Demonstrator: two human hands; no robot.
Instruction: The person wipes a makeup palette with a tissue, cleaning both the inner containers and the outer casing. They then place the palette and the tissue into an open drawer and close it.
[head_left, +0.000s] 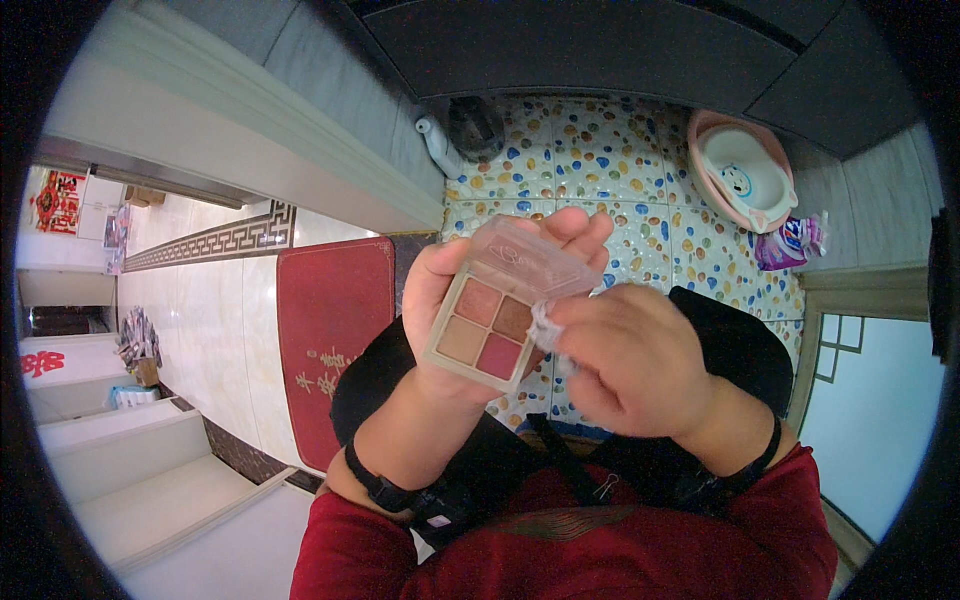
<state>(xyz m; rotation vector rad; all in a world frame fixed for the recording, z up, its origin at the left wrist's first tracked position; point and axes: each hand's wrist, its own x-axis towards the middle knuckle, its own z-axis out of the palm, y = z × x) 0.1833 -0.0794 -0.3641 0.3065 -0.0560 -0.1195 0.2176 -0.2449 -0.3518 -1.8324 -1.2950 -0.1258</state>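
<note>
My left hand (442, 300) holds an opened eyeshadow palette (486, 328) from beneath, its pans facing up. The palette has a cream-coloured case with four square pans: shimmery pink, brown, beige and deep pinkish red. Its clear lid (532, 259) is tilted back on the far side and bears writing. My right hand (637, 360) pinches a crumpled white tissue or wipe (545, 328) at the palette's right edge, beside the brown pan. The right fingers are slightly blurred, and part of the tissue is hidden under them.
Beyond my hands, pink and white plastic basins (742, 169) stand on the pebble-patterned floor beside a purple plastic package (787, 244). A white bottle (439, 146) and a dark transparent container (476, 127) are near the dark cabinet (585, 52). A red doormat (334, 337) lies at left.
</note>
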